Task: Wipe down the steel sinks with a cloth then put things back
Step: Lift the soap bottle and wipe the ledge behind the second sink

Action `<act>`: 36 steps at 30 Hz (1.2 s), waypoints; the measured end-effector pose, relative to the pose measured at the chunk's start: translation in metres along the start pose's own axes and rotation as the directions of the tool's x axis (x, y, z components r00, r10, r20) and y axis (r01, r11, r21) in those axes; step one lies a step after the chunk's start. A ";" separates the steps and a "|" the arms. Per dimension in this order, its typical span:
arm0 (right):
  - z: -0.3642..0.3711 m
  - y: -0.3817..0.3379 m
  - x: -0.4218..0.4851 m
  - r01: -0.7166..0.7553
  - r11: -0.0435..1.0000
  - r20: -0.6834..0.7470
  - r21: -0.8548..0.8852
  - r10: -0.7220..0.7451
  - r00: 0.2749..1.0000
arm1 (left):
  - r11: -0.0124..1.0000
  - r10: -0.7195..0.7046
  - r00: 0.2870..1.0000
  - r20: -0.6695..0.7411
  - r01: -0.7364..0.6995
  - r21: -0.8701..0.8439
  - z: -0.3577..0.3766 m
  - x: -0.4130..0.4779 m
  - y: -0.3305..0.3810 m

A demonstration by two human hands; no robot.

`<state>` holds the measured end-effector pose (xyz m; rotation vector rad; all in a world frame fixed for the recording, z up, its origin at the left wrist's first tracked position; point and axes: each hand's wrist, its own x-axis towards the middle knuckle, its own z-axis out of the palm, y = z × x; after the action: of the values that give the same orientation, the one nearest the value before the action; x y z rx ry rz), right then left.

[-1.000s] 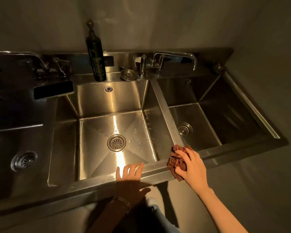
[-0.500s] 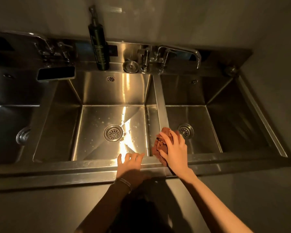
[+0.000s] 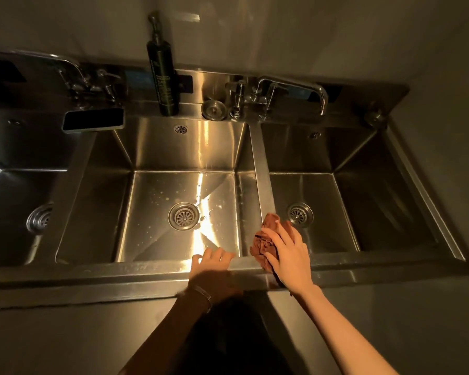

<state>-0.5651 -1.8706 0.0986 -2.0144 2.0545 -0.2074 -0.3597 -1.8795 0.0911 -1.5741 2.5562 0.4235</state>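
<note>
Right hand [image 3: 288, 259] on crumpled cloth [image 3: 262, 243]

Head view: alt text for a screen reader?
The right hand holds a crumpled brown cloth against the divider between the middle sink and right sink, while the left hand rests on the front rim. A dark pump bottle stands on the back ledge.
</note>
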 end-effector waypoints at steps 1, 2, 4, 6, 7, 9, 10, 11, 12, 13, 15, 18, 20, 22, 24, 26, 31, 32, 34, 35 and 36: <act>-0.002 0.003 0.012 0.022 1.000 0.007 -0.019 -0.021 1.000 | 1.000 -0.008 1.000 0.021 0.009 -0.028 -0.001 0.002 0.001; -0.004 0.006 0.026 0.041 0.999 0.010 -0.030 -0.040 0.999 | 0.997 -0.031 0.997 0.064 0.035 -0.074 -0.002 0.006 0.001; -0.010 0.009 0.060 0.081 0.996 0.018 -0.039 -0.080 0.997 | 0.980 -0.105 0.978 0.181 0.132 -0.148 -0.004 0.018 0.000; -0.016 0.010 0.098 0.121 0.992 0.036 -0.045 -0.119 0.992 | 0.961 -0.156 0.967 0.201 0.196 -0.195 -0.012 0.033 -0.001; -0.019 0.011 0.117 0.138 0.989 0.044 -0.051 -0.136 0.990 | 0.958 -0.170 0.966 0.196 0.209 -0.195 -0.018 0.041 -0.002; -0.025 0.013 0.155 0.173 0.982 0.062 -0.076 -0.169 0.984 | 0.952 -0.210 0.961 0.180 0.243 -0.184 -0.028 0.059 -0.001; -0.028 0.014 0.174 0.193 0.977 0.073 -0.085 -0.187 0.980 | 0.945 -0.241 0.956 0.169 0.271 -0.182 -0.031 0.067 -0.002; -0.030 0.014 0.191 0.210 0.973 0.087 -0.091 -0.202 0.975 | 0.933 -0.276 0.948 0.156 0.303 -0.192 -0.034 0.076 -0.002; -0.033 0.014 0.209 0.226 0.969 0.104 -0.096 -0.216 0.971 | 0.917 -0.311 0.939 0.146 0.337 -0.213 -0.038 0.085 -0.003; -0.036 0.013 0.225 0.242 0.965 0.123 -0.102 -0.229 0.966 | 0.900 -0.340 0.929 0.144 0.366 -0.237 -0.041 0.092 -0.004; -0.040 0.008 0.254 0.282 0.952 0.170 -0.119 -0.260 0.950 | 0.880 -0.370 0.916 0.156 0.399 -0.258 -0.048 0.104 -0.007; -0.045 -0.004 0.279 0.340 0.930 0.254 -0.143 -0.297 0.920 | 0.868 -0.407 0.904 0.129 0.427 -0.255 -0.059 0.112 -0.013; -0.045 -0.011 0.284 0.357 0.921 0.269 -0.153 -0.309 0.912 | 0.854 -0.451 0.891 0.049 0.447 -0.267 -0.066 0.111 -0.017; -0.045 -0.015 0.282 0.350 0.934 0.258 -0.069 -0.322 0.911 | 0.835 -0.497 0.867 -0.018 0.472 -0.282 -0.074 0.111 -0.028; -0.047 -0.019 0.277 0.377 0.924 0.241 0.063 -0.380 0.893 | 0.806 -0.548 0.835 -0.055 0.509 -0.302 -0.085 0.113 -0.045; -0.050 -0.027 0.271 0.445 0.890 0.217 0.105 -0.457 0.863 | 0.784 -0.582 0.810 -0.075 0.535 -0.314 -0.098 0.118 -0.066; -0.063 -0.056 0.268 0.427 0.870 0.129 0.247 -0.466 0.875 | 0.766 -0.602 0.775 -0.194 0.490 -0.417 -0.143 0.152 -0.116; -0.065 -0.060 0.269 0.408 0.871 0.126 0.273 -0.453 0.883 | 0.765 -0.607 0.762 -0.224 0.484 -0.425 -0.153 0.162 -0.126; -0.066 -0.067 0.272 0.387 0.865 0.138 0.320 -0.447 0.884 | 0.757 -0.616 0.748 -0.247 0.476 -0.447 -0.169 0.182 -0.148; -0.064 -0.070 0.274 0.385 0.860 0.145 0.336 -0.451 0.881 | 0.752 -0.615 0.752 -0.238 0.468 -0.463 -0.173 0.191 -0.159; -0.062 -0.073 0.275 0.385 0.857 0.147 0.342 -0.453 0.879 | 0.747 -0.610 0.763 -0.216 0.461 -0.479 -0.176 0.199 -0.170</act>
<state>-0.5147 -2.1521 0.1551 -2.1478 1.3307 -0.3390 -0.2909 -2.1738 0.1820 -2.6743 2.1248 0.6641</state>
